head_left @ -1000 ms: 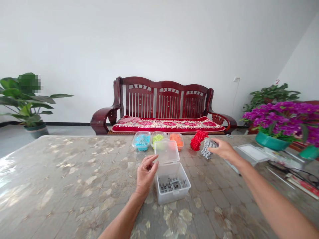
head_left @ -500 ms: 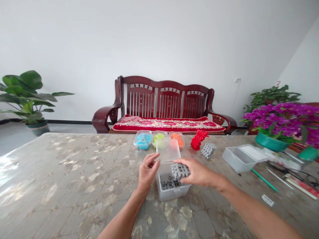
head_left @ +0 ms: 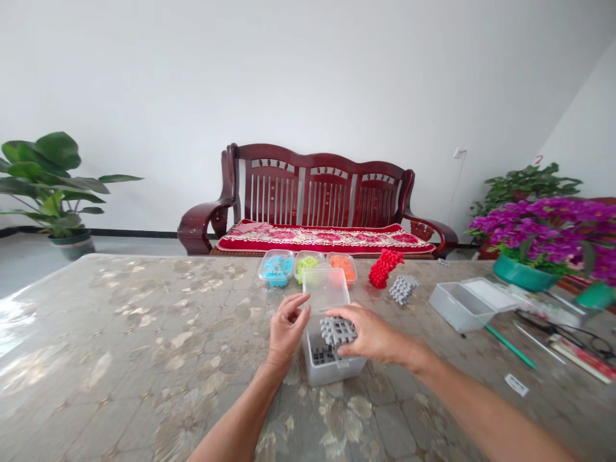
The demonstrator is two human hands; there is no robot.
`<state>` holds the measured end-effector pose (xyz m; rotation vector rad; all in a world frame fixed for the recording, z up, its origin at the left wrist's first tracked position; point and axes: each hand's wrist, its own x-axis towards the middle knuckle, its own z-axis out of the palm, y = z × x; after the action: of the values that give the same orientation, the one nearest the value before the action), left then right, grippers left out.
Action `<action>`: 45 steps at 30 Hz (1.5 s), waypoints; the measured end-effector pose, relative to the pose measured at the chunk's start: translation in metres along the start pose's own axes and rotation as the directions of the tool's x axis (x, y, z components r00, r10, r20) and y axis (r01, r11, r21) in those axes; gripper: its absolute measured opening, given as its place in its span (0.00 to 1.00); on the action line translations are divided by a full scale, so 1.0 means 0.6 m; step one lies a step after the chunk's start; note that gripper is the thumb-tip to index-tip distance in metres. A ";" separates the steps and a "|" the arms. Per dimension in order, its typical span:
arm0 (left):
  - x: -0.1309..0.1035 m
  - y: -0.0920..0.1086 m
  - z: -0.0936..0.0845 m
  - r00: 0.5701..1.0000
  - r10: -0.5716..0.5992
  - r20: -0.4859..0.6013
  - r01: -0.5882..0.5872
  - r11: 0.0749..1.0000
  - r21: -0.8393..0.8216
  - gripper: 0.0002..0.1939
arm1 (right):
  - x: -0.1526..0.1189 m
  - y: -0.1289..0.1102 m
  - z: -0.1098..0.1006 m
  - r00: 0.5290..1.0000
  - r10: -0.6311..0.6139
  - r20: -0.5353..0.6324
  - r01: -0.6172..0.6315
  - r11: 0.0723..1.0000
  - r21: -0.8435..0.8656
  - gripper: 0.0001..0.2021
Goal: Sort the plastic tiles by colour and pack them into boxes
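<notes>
Over the right part of a clear plastic box [head_left: 337,373], my right hand [head_left: 373,330] is closed around a block of joined grey toothed building pieces [head_left: 338,330]. Loose grey pieces [head_left: 321,355] lie inside the box beneath it. The box's lid [head_left: 326,289] stands raised at the far side. At the box's left wall is my left hand [head_left: 287,327], empty, its fingers bent and the thumb apart from them.
Behind the box stand tubs of blue [head_left: 278,268], lime [head_left: 308,264] and orange pieces [head_left: 341,268]. A red block [head_left: 385,268] and another grey block [head_left: 403,289] sit right of them. Farther right are an open empty box [head_left: 459,307], a green stick [head_left: 510,346] and a flower pot [head_left: 524,274].
My right hand has moved a little left with the grey block, which now covers more of the box's middle. The left hand has barely moved.
</notes>
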<state>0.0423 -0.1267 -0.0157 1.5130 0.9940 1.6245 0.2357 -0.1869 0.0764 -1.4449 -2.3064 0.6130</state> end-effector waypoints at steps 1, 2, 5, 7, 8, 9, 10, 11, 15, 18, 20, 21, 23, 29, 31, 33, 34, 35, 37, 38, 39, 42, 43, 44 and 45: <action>0.000 0.001 0.000 1.000 0.001 0.001 -0.001 1.000 -0.001 0.14 | 0.004 -0.002 0.004 1.000 -0.017 0.009 0.017 1.000 0.003 0.36; 0.000 0.001 0.000 1.000 0.001 0.003 -0.001 1.000 -0.002 0.14 | 0.008 -0.003 0.007 0.999 -0.031 0.023 0.031 0.999 0.011 0.37; 0.000 0.000 0.000 1.000 0.003 0.002 -0.003 1.000 -0.005 0.13 | 0.014 0.000 0.011 0.996 -0.023 0.088 0.017 0.997 0.073 0.37; 0.001 -0.002 0.000 1.000 0.006 0.000 -0.006 1.000 -0.004 0.13 | 0.015 0.001 0.011 0.992 0.011 0.129 -0.026 0.993 0.116 0.31; 0.001 -0.003 0.001 1.000 0.007 -0.002 -0.007 1.000 -0.004 0.13 | 0.015 0.001 0.011 0.990 0.021 0.139 -0.038 0.991 0.126 0.26; 0.001 -0.005 0.001 1.000 0.008 -0.003 -0.009 1.000 -0.006 0.13 | 0.016 0.000 0.010 0.990 0.025 0.137 -0.042 0.991 0.123 0.22; 0.000 -0.005 0.001 1.000 0.009 -0.002 -0.009 1.000 -0.008 0.13 | 0.016 -0.002 0.010 0.992 0.025 0.123 -0.039 0.994 0.106 0.18; 0.000 -0.006 0.002 1.000 0.009 -0.003 -0.009 1.000 -0.011 0.13 | 0.016 -0.005 0.010 0.995 0.023 0.100 -0.030 0.997 0.077 0.15; 0.000 -0.003 0.002 1.000 0.001 0.001 -0.001 1.000 -0.015 0.13 | 0.021 -0.021 0.017 0.998 0.007 0.059 -0.003 0.997 -0.071 0.11; 0.000 0.000 0.002 1.000 -0.010 0.002 0.010 1.000 -0.017 0.13 | 0.024 -0.028 0.028 0.999 0.005 0.038 0.001 0.989 -0.150 0.10; 0.000 0.001 0.002 1.000 -0.012 -0.005 0.012 1.000 -0.019 0.13 | 0.025 -0.028 0.035 1.000 0.003 0.020 0.001 0.981 -0.192 0.10; 0.000 0.001 0.002 1.000 -0.012 -0.006 0.012 1.000 -0.019 0.13 | 0.026 -0.027 0.037 1.000 0.000 0.017 0.004 0.979 -0.204 0.10; 0.000 0.000 0.002 1.000 -0.010 -0.006 0.010 1.000 -0.017 0.13 | 0.026 -0.024 0.040 1.000 -0.006 0.014 0.008 0.977 -0.212 0.10; 0.001 0.002 0.002 1.000 0.001 -0.001 -0.001 1.000 -0.020 0.14 | 0.015 -0.019 0.034 0.997 -0.043 -0.066 0.030 0.983 -0.179 0.11; 0.001 0.004 0.002 1.000 -0.005 -0.002 0.005 1.000 -0.019 0.14 | 0.006 -0.021 0.027 0.996 -0.035 -0.083 0.023 0.990 -0.141 0.10; 0.000 0.005 0.002 1.000 -0.011 0.000 0.011 1.000 -0.019 0.14 | -0.003 -0.024 0.018 0.998 -0.045 -0.034 0.042 0.997 -0.067 0.09; 0.000 0.005 0.002 1.000 -0.012 0.001 0.012 1.000 -0.018 0.14 | -0.006 -0.025 0.013 0.998 -0.058 0.006 0.058 0.998 -0.023 0.09; 0.000 0.006 0.002 1.000 -0.013 0.002 0.013 1.000 -0.018 0.14 | -0.008 -0.025 0.009 0.997 -0.071 0.043 0.071 0.997 0.015 0.08; 0.000 0.005 0.002 1.000 -0.013 0.003 0.013 1.000 -0.017 0.14 | -0.006 -0.026 0.004 0.996 -0.073 0.060 0.070 0.997 0.040 0.08; 0.000 0.005 0.002 1.000 -0.010 0.001 0.010 1.000 -0.019 0.14 | -0.003 -0.026 0.004 0.997 -0.060 0.044 0.059 0.998 0.022 0.08; 0.000 0.006 0.001 1.000 -0.008 -0.001 0.008 1.000 -0.021 0.14 | 0.002 -0.026 0.005 0.999 -0.045 0.024 0.045 0.999 -0.012 0.08; 0.001 0.007 0.001 1.000 -0.005 -0.002 0.005 1.000 -0.027 0.14 | 0.015 -0.027 0.019 0.999 -0.042 0.023 0.045 0.991 -0.130 0.10; 0.001 0.008 0.001 1.000 -0.007 -0.002 0.007 1.000 -0.027 0.14 | 0.018 -0.027 0.025 0.998 -0.053 0.042 0.059 0.986 -0.155 0.11; 0.001 0.008 0.001 1.000 -0.010 0.000 0.010 1.000 -0.026 0.14 | 0.020 -0.028 0.030 0.996 -0.064 0.058 0.073 0.983 -0.170 0.11; 0.002 0.008 0.001 1.000 -0.012 0.001 0.012 1.000 -0.024 0.14 | 0.021 -0.029 0.034 0.995 -0.070 0.068 0.081 0.981 -0.175 0.11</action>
<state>0.0426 -0.1282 -0.0107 1.4883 0.9780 1.6218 0.2070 -0.1855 0.0691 -1.4255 -2.5065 0.4449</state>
